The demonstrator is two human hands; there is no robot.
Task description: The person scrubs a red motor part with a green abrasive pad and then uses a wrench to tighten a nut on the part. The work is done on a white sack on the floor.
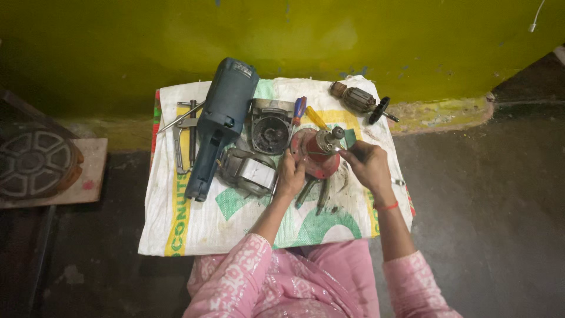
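A red round gear housing (316, 159) with a metal spindle on top stands on a white woven sack (194, 224). My left hand (289, 176) grips the housing's left rim. My right hand (366, 164) is closed on a thin metal tool whose tip touches the spindle. Pliers (312, 191) lie under the housing, between my hands.
On the sack lie a blue power-tool body (218, 123), a grey motor casing (247, 171), a grey guard housing (269, 126), screwdrivers (309, 115), a metal puller (185, 138) and an armature (359, 100). A yellow-green wall (282, 35) stands behind. A round wheel (32, 162) rests at left.
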